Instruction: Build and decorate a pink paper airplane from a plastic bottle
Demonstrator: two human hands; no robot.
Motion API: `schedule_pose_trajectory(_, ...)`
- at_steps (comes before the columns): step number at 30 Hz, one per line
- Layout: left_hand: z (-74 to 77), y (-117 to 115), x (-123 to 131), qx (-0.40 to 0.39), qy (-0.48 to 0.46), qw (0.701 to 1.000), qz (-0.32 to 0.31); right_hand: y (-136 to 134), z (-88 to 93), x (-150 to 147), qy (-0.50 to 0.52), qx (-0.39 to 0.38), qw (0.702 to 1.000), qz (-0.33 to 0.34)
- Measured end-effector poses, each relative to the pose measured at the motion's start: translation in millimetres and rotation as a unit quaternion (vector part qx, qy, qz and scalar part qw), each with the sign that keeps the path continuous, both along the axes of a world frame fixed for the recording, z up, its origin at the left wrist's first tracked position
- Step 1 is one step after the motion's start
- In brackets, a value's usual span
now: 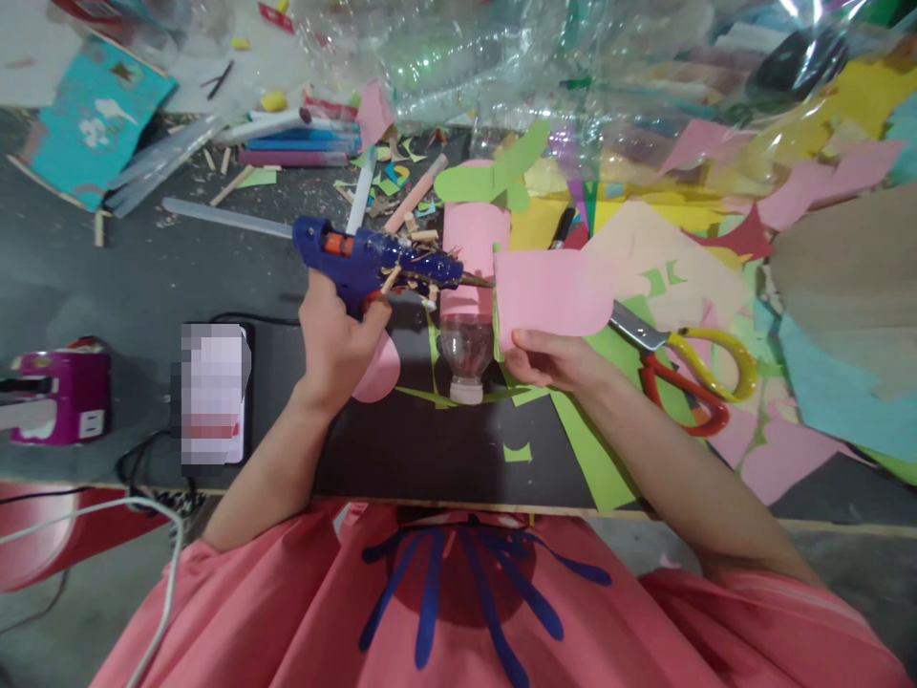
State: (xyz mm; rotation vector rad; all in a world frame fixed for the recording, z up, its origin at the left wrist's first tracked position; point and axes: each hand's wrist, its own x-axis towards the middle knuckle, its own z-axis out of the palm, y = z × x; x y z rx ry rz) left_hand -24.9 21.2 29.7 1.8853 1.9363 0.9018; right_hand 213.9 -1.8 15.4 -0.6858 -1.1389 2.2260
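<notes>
My left hand (pixel 336 334) is closed round the grip of a blue glue gun (pixel 376 258), whose nozzle points right at the edge of a pink paper piece (pixel 548 291). My right hand (pixel 555 361) pinches the bottom of that pink paper. Between the hands a clear plastic bottle (pixel 465 349) wrapped in pink paper lies on the dark table, its white cap toward me. A green paper shape (pixel 494 177) sits at the bottle's far end.
Scissors with red and yellow handles (pixel 688 368) lie to the right on coloured paper scraps (pixel 788 315). Glue sticks and markers (pixel 301 139) lie at the back. A phone (pixel 213 392) and a magenta box (pixel 61 394) sit at the left. Clear plastic bottles (pixel 544 57) fill the back.
</notes>
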Motion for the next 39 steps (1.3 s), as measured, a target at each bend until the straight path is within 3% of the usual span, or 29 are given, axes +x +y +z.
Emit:
schedule_pose_trajectory(18, 0.2, 0, -1, 0.004, -0.002, 1.0, -0.001, 0, 0.1, 0, 0.009, -0.015, 1.0, 0.008)
schedule_pose_trajectory(28, -11.9, 2, -7, 0.083, -0.035, 0.995, -0.043, -1, -4.3, 3, 0.045, -0.003, 0.999, 0.02)
schedule_pose_trajectory(34, -11.7, 2, -8, 0.075, -0.042, 0.994, -0.061, 0, -3.1, 3, 0.029, -0.004, 0.999, 0.03)
schedule_pose_trajectory(39, -9.9, 2, -7, 0.114, -0.021, 0.992, -0.048, 0, -1.5, 2, 0.026, 0.004, 0.999, 0.029)
